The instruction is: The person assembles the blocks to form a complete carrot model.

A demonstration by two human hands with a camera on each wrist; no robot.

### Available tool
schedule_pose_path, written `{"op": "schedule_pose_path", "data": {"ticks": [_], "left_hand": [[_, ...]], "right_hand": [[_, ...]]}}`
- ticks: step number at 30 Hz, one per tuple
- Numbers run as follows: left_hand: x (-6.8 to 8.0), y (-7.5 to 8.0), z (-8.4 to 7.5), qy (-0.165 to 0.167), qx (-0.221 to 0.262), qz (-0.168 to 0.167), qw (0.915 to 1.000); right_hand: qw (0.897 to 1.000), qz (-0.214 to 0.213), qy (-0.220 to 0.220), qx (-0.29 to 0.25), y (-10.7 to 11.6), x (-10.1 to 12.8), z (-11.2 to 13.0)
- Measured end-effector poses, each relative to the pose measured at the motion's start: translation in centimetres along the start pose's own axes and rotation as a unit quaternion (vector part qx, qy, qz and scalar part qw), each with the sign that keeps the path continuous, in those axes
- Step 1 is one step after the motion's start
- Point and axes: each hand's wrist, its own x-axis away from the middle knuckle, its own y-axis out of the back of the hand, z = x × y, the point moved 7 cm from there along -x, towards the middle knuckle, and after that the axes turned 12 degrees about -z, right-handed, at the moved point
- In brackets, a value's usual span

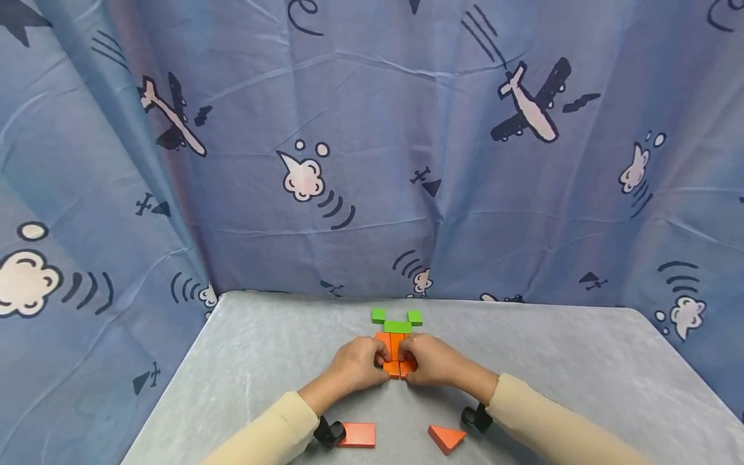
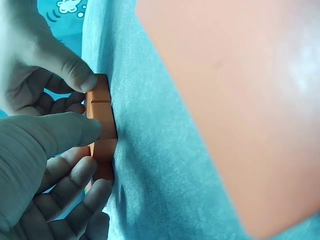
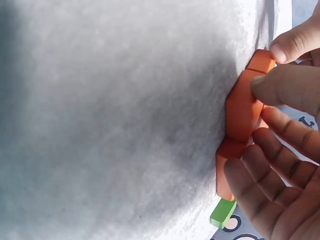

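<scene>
A flat figure of blocks lies on the table. Its lower end is a left orange block (image 1: 391,370) and a right orange block (image 1: 408,368), side by side with a thin seam between. My left hand (image 1: 358,363) grips the left one, thumb on its near face and fingers curled along the outer side. Mirroring it, my right hand (image 1: 434,360) pinches the right one (image 3: 242,110) between thumb and fingers. Directly above stand two upright orange blocks (image 1: 398,347), partly covered by the fingers. A green bar (image 1: 398,327) tops them, with two small green blocks (image 1: 379,316) at its upper corners.
Nearer me on the grey table (image 1: 261,349) lie a loose orange rectangular block (image 1: 358,435) by the left wrist camera and an orange triangular block (image 1: 446,438) by the right one. A blue patterned curtain (image 1: 372,129) hangs behind the table's far edge.
</scene>
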Motion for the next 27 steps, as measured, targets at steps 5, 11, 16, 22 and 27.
{"op": "schedule_pose_path", "data": {"ticks": [5,11,16,22,27], "left_hand": [[-0.01,0.02,-0.11,0.002,0.005,0.005,1.0],[0.19,0.07,-0.19,0.005,0.003,0.007,1.0],[0.15,-0.06,-0.18,0.005,0.006,0.003,1.0],[0.08,-0.14,-0.11,0.003,0.009,-0.001,1.0],[0.4,-0.23,0.07,0.002,0.01,-0.004,0.9999]], "right_hand": [[1.0,-0.004,-0.006,-0.005,0.02,0.05,-0.16],[1.0,-0.009,-0.001,-0.004,0.08,-0.03,-0.19],[1.0,-0.012,-0.001,-0.007,0.26,0.05,-0.41],[1.0,-0.018,0.003,-0.011,0.17,0.0,-0.42],[1.0,-0.019,0.002,-0.012,-0.13,0.13,-0.29]]}}
